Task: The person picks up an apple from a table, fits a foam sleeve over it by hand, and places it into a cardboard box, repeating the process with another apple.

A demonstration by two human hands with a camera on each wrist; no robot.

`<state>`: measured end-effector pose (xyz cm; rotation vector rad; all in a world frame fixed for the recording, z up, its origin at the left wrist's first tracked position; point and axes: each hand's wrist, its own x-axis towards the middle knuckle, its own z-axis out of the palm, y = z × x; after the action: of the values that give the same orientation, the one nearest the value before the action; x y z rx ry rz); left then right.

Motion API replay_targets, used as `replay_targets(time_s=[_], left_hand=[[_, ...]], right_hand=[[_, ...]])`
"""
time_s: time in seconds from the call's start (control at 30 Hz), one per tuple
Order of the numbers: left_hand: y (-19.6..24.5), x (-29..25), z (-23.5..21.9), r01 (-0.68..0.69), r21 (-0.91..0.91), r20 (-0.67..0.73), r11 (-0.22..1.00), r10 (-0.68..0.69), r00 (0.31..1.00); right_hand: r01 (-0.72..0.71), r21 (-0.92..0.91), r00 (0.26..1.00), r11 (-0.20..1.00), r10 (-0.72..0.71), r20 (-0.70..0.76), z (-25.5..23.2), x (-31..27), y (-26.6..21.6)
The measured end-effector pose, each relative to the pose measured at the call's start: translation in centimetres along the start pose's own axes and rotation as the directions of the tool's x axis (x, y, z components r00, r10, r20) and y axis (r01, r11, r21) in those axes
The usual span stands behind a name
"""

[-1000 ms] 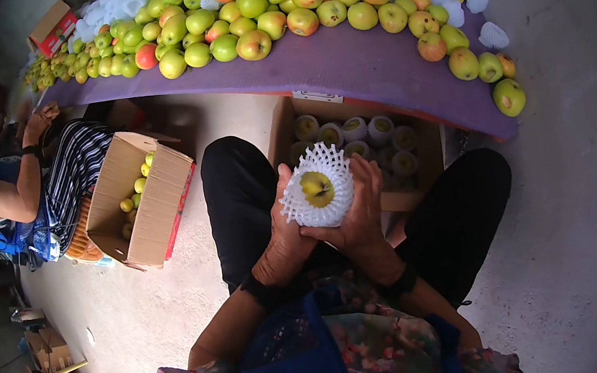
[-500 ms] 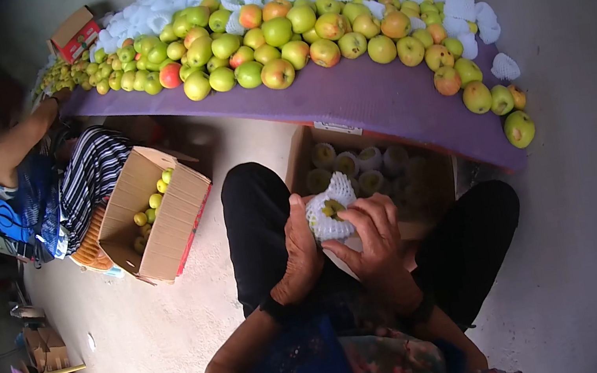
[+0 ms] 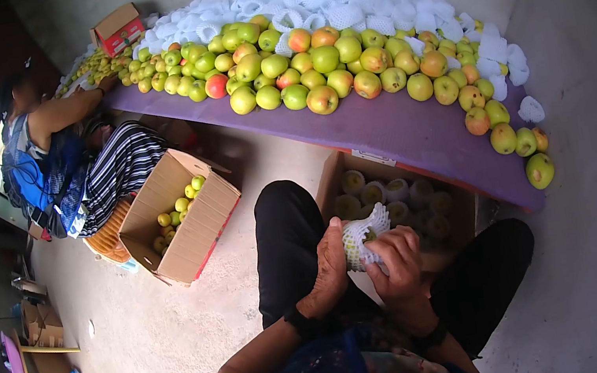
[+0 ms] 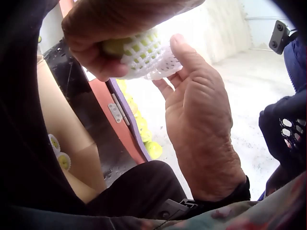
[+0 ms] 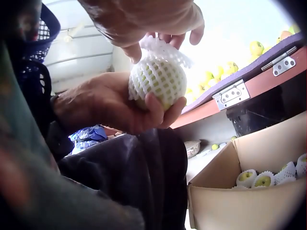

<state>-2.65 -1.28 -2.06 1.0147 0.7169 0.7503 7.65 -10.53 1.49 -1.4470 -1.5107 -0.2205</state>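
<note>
An apple in a white foam net [image 3: 360,243] is between both hands. My left hand [image 3: 328,271] grips it, its fingers curled round the net's side; in the right wrist view the left hand [image 5: 112,103] cradles the netted apple [image 5: 158,84] from below. My right hand [image 3: 399,268] pinches the net's gathered end. Across the left wrist view, the right hand [image 4: 199,110] has its thumb and fingers at the net's frilled edge [image 4: 165,67], while the left hand [image 4: 108,28] covers part of the apple.
A purple-covered table [image 3: 416,126] bears many apples [image 3: 324,60] and piled foam nets [image 3: 266,4]. Netted apples lie in a carton [image 3: 325,190] below its edge, beyond my knees. To the left, another person [image 3: 55,117] sits beside an open carton [image 3: 202,227] of bare apples.
The netted apple has turned from stem-end up to tilted on its side between the hands. My right hand has shifted from its side to the net's end. The view has swung left.
</note>
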Motion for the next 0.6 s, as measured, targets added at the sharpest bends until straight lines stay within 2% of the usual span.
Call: replay_targets(time_s=[0.13, 0.43, 0.5, 0.6], left_hand=[[-0.6, 0.4, -0.5, -0.037, 0.069, 0.003, 0.997, 0.037, 0.999], [1.1, -0.6, 0.2, -0.044, 0.150, 0.055, 0.988, 0.036, 0.998], [0.4, -0.4, 0.0, -0.041, 0.165, 0.047, 0.986, 0.033, 0.998], [0.8, -0.6, 0.5, 0.003, 0.074, 0.068, 0.997, -0.008, 0.998]], right_hand=[[0.090, -0.031, 0.996, 0.995, -0.089, 0.030, 0.2, -0.3, 0.1], [-0.037, 0.118, 0.998, 0.992, 0.032, 0.046, 0.0, -0.4, -0.5], [-0.027, 0.059, 0.999, 0.998, 0.024, 0.039, 0.5, -0.9, 0.3], [-0.071, 0.073, 0.997, 0.995, 0.070, 0.015, 0.9, -1.5, 0.5]])
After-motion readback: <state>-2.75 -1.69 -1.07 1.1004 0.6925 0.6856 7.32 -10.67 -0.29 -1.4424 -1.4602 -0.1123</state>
